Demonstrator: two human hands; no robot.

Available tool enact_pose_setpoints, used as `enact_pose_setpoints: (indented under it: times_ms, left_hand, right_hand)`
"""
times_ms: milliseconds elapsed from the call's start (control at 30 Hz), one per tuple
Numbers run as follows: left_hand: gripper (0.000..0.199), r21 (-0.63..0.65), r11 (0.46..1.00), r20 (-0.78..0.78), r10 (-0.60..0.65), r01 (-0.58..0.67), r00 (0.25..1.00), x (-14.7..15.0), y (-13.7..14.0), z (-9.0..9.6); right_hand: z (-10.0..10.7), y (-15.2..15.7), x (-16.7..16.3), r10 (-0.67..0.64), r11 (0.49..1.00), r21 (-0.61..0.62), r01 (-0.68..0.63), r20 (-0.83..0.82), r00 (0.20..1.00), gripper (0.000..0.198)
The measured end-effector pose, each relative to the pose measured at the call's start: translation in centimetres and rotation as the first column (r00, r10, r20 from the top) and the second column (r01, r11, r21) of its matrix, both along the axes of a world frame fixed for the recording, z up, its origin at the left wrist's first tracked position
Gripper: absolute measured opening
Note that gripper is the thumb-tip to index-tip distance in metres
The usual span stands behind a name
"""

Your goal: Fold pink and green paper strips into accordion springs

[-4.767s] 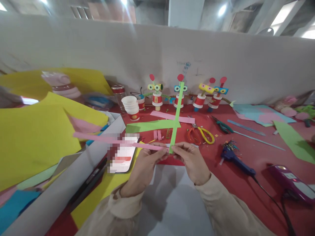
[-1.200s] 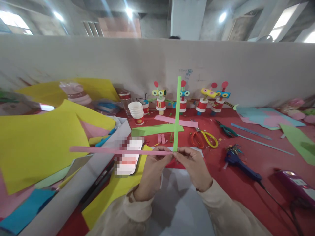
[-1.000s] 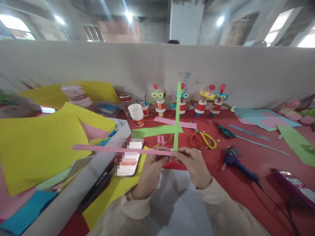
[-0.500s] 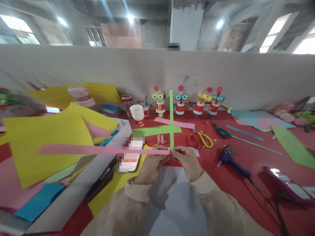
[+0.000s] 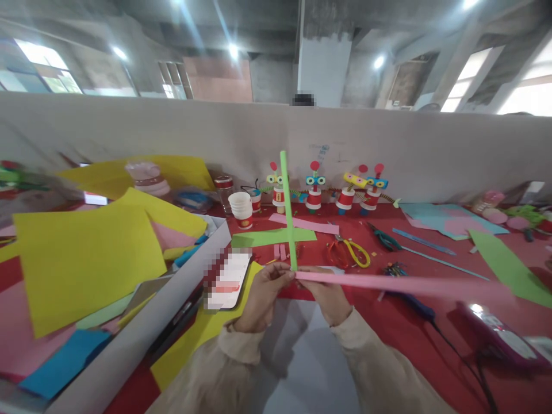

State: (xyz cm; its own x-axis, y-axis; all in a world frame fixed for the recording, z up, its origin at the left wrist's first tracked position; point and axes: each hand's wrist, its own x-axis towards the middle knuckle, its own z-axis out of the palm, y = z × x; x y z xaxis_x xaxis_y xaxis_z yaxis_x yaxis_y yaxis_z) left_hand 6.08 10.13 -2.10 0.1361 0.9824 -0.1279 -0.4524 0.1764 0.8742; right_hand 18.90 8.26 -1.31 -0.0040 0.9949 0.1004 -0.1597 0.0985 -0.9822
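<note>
Two paper strips meet at a corner between my hands. The green strip [image 5: 288,218] stands up and leans slightly left, while the pink strip [image 5: 388,282] stretches out to the right, its far end blurred. My left hand [image 5: 266,290] pinches the corner where they join. My right hand [image 5: 330,294] is closed at the same corner, its fingertips partly hidden by the pink strip. Below my hands lies a pale grey sheet [image 5: 302,356]. Beyond them are a flat green paper piece [image 5: 254,237], another pink strip [image 5: 314,224] and small folded pink pieces [image 5: 280,251].
Left, a box [image 5: 142,328] holds coloured paper, beside a phone [image 5: 230,284]. Stacked paper cups [image 5: 240,207] and several paper-cup robot figures [image 5: 314,195] stand at the back. Scissors [image 5: 357,253], pliers [image 5: 388,238], a glue gun [image 5: 414,305] and a purple corded device [image 5: 500,333] lie right.
The pink strip has swung over from the left side to the right. The green strip's top has shifted left and now leans slightly. Both hands stay at the corner.
</note>
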Motion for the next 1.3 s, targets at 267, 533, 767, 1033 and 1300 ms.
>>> enact_pose_setpoints:
  times_ms: [267, 533, 767, 1033, 1300]
  left_hand:
    - [0.025, 0.014, 0.998, 0.089, -0.062, 0.061, 0.994, 0.4, -0.4, 0.4]
    - [0.016, -0.041, 0.992, 0.016, -0.119, 0.12, 0.993, -0.1, -0.5, 0.8]
    - [0.018, -0.036, 0.998, 0.027, -0.048, 0.049, 0.998, 0.2, -0.5, 0.5]
    - [0.015, -0.046, 0.993, 0.072, -0.106, 0.109, 0.992, 0.0, -0.7, 1.0]
    - [0.014, 0.058, 0.993, -0.036, -0.099, 0.101, 0.994, -0.2, -0.4, 0.5]
  right_hand:
    - [0.3, 0.1, -0.1, -0.05, 0.997, -0.06, 0.044, -0.089, 0.995, 0.016]
    - [0.2, 0.4, 0.7, 0.028, 0.995, -0.096, -0.03, -0.024, 0.999, 0.011]
    - [0.3, 0.2, 0.6, 0.025, 0.99, -0.134, -0.04, -0.112, 0.993, 0.014]
    - [0.3, 0.3, 0.8, 0.003, 0.993, -0.12, -0.007, -0.033, 0.999, 0.016]
    - [0.2, 0.3, 0.8, 0.037, 0.988, -0.148, -0.052, -0.103, 0.994, 0.02]
